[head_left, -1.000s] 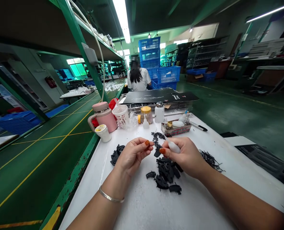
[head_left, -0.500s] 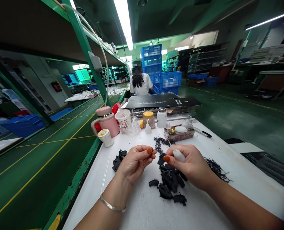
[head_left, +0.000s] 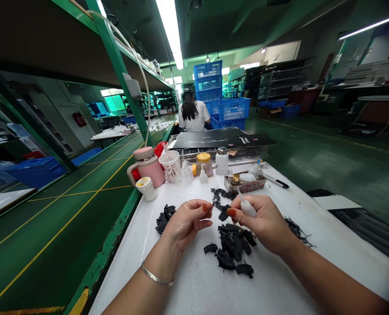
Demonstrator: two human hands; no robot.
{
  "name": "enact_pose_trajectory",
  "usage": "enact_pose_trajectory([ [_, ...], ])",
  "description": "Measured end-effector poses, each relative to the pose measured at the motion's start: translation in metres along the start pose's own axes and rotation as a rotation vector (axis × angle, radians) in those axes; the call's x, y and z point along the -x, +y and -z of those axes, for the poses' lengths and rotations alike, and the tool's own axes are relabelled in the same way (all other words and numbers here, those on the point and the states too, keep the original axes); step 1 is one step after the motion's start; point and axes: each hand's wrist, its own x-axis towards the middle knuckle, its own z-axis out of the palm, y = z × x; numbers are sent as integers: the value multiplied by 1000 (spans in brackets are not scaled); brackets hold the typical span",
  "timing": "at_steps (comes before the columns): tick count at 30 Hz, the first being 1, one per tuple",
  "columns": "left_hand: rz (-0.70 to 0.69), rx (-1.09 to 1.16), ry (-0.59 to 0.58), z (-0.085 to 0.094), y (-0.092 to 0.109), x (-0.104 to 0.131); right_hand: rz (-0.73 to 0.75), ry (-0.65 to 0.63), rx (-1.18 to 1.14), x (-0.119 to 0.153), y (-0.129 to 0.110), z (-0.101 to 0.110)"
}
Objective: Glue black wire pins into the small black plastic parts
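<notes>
My right hand (head_left: 268, 221) holds a small white squeeze bottle (head_left: 248, 209) with its thin nozzle pointing up. Between that hand's thumb and fingertips is a curved black plastic part (head_left: 225, 213). To its left, my left hand (head_left: 189, 221) has thumb and forefinger pinched together; whatever is between them is too small to make out. Below and between the hands lies a pile of black plastic parts (head_left: 232, 245). A second heap of black parts (head_left: 164, 218) sits left of my left hand. Tiny black pieces (head_left: 219, 197) are scattered just beyond my fingers.
Along the table's back stand a pink mug (head_left: 148, 168), a paper cup (head_left: 171, 165), a yellow-lidded jar (head_left: 204, 164), a white bottle (head_left: 222, 162) and a small box of bottles (head_left: 249, 186). Thin black strips (head_left: 296, 232) lie right. A person (head_left: 194, 113) sits ahead near blue crates (head_left: 233, 109).
The black part in my right hand has tilted and shows more clearly, and the squeeze bottle's nozzle has swung more upright. My left hand stays pinched in nearly the same place.
</notes>
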Motion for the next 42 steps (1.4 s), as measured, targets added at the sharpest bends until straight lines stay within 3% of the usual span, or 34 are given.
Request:
enact_pose_trajectory([
  [15,-22,62,75,-2,7,1,-25,23,-36,0,2,2],
  [21,-30,88,-28,-2,6,3,-13,31,-41,0,-1,3],
  [27,-12,57,-45,1,4,3,13,15,-28,2,-2,1],
  [32,9,71,-147,4,2,1,-15,-7,-40,4,-2,-1],
  [38,47,85,-107,5,2,3,-7,-29,-79,7,-6,-4],
  [42,51,66,-179,5,0,3,22,-51,-77,10,-10,-6],
])
